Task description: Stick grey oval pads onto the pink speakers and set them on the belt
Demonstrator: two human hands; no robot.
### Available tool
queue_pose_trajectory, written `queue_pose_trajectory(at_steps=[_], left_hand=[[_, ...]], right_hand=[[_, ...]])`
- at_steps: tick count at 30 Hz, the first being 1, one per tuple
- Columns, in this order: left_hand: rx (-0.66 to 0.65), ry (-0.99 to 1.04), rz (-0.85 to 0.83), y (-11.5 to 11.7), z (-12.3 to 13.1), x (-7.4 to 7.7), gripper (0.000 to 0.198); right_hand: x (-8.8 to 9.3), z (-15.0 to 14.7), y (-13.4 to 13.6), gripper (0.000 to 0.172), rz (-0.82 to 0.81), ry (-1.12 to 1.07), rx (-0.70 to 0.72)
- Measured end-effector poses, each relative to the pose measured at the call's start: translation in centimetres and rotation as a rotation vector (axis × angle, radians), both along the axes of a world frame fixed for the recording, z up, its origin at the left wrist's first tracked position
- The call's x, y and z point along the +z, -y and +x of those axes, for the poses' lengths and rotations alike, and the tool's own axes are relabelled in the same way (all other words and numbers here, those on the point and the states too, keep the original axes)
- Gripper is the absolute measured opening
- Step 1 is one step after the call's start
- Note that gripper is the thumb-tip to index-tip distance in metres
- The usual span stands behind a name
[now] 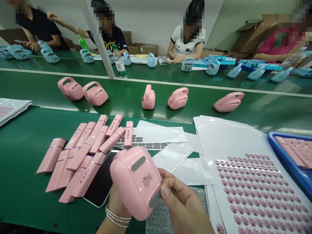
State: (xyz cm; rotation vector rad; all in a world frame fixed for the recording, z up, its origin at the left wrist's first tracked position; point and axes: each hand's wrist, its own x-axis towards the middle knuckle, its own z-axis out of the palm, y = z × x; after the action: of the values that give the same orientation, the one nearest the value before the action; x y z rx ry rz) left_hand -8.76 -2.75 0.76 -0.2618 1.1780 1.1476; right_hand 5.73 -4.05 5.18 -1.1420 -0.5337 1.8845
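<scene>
The pink device sits low in the middle of the view, held above the near edge of the green table, its flat underside with small printed text turned up. The left hand comes from beneath and is mostly hidden behind the shell. Its fingers are closed around the device's near left side, and silver bangles ring the wrist. The right hand meets the device at its near right corner. There the thumb presses just beside a grey pad and the forefinger curls against the right edge, so this hand also clamps the shell. A second grey pad sits at the far side of the same face.

Under the device lies a dark phone, partly covered by a fan of pink strips spread to the left. Just beyond it is a sheet of grey pads, with clear bags to its right. Bubble wrap lies below the hands. To the right are a sticker sheet of pink dots and a blue tray of more strips.

Farther off, five pink units stand apart along the conveyor belt. On the far side, other people sit among blue units and a water bottle.
</scene>
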Motion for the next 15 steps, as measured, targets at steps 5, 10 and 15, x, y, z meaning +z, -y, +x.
queue_pose_trajectory(at_steps=[5, 10, 15], left_hand=[[-0.064, 0.135, 0.138, 0.0, 0.2, 0.0, 0.008], [-0.071, 0.235, 0.378, 0.3, -0.1, -1.1, 0.018], [-0.024, 0.148, 0.315, 0.7, -0.3, -2.1, 0.018]], right_hand=[[0.1, 0.0, 0.0, 0.033, -0.014, -0.016, -0.01], [0.3, -0.1, -0.1, 0.036, -0.032, 0.02, -0.018], [0.1, -0.2, 0.0, 0.035, -0.001, 0.058, -0.04]])
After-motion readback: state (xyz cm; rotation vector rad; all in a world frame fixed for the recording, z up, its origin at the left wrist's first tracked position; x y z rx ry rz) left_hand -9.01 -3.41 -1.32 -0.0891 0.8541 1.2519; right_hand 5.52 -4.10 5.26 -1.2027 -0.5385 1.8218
